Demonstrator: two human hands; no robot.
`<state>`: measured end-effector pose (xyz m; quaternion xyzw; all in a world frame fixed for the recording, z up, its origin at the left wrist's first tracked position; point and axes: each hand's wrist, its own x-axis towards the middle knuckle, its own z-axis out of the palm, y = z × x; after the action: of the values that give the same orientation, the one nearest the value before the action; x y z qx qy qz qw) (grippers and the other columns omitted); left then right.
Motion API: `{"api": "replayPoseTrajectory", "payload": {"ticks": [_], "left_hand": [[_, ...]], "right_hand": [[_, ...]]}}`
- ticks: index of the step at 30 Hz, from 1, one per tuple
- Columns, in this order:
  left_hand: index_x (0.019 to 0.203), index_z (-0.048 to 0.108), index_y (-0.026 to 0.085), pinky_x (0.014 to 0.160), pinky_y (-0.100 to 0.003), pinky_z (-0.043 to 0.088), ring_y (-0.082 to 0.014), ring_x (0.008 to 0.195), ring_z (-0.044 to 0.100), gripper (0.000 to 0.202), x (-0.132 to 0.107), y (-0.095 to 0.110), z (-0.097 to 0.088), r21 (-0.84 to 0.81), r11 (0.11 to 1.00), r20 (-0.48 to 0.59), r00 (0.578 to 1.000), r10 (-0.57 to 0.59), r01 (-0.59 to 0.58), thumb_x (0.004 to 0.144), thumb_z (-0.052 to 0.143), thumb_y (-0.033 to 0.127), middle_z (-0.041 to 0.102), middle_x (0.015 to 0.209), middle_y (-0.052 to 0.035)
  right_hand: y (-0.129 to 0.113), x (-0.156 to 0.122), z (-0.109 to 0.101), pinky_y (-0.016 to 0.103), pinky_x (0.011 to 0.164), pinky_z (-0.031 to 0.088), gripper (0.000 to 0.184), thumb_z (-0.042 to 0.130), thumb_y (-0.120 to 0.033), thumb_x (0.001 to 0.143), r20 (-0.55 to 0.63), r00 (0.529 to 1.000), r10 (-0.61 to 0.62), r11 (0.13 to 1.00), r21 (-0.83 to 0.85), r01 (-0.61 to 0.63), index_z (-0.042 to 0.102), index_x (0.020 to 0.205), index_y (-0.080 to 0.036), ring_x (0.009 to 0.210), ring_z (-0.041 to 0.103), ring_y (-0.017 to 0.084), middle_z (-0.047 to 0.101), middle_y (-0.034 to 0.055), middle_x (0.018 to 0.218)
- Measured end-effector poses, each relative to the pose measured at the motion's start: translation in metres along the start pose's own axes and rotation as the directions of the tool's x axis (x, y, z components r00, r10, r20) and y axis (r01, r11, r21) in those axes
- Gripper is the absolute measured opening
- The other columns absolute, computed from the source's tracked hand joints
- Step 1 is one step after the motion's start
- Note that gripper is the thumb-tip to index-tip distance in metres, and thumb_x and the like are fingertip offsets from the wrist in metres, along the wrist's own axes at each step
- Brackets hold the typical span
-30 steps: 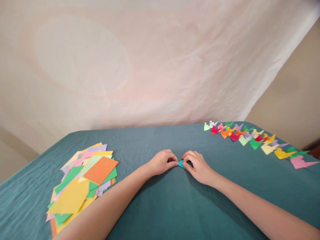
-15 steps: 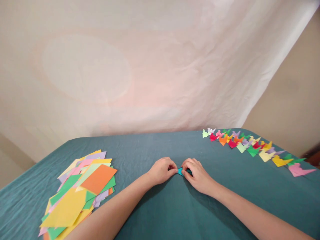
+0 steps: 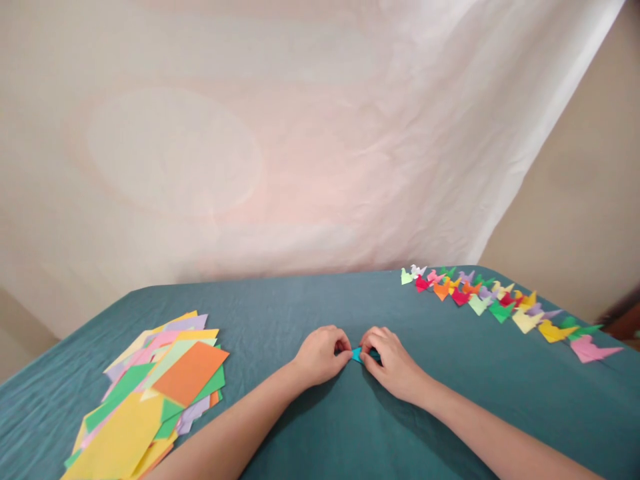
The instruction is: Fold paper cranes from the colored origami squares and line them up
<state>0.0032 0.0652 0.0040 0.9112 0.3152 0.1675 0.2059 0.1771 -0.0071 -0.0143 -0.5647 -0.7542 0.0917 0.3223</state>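
Note:
A small teal piece of folded paper (image 3: 357, 354) lies on the teal tablecloth (image 3: 320, 427) at the middle. My left hand (image 3: 320, 355) rests on the cloth with its fingers curled and pinches the paper's left end. My right hand (image 3: 391, 361) is closed on the paper's right side and covers most of it. Both forearms reach in from the lower edge.
A loose heap of coloured paper squares (image 3: 150, 393), orange and yellow on top, lies at the left. A row of several small folded paper figures (image 3: 500, 303) in mixed colours runs along the far right edge. A pale cloth backdrop (image 3: 280, 133) hangs behind the table.
The view has tilted up, so the table and both hands sit lower in the picture. The hands stay closed on the teal paper with hardly any shift on the cloth.

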Motion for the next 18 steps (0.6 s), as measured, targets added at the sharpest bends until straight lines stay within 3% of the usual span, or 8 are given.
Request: {"api": "replayPoseTrajectory", "payload": {"ticks": [18], "left_hand": [[0.074, 0.062, 0.019, 0.065, -0.023, 0.042, -0.0150, 0.072, 0.056, 0.008, 0.0011, 0.0009, 0.0040, 0.026, 0.999, -0.018, 0.999, -0.045, 0.045, 0.072, 0.054, 0.020, 0.061, 0.074, -0.0009]], "right_hand": [[0.0011, -0.0006, 0.0010, 0.032, 0.076, 0.037, 0.007, 0.051, -0.012, 0.078, 0.015, 1.000, 0.016, 1.000, -0.024, -0.016, 0.051, 0.076, -0.019, 0.083, 0.048, 0.017, 0.055, 0.0011, 0.084]]}}
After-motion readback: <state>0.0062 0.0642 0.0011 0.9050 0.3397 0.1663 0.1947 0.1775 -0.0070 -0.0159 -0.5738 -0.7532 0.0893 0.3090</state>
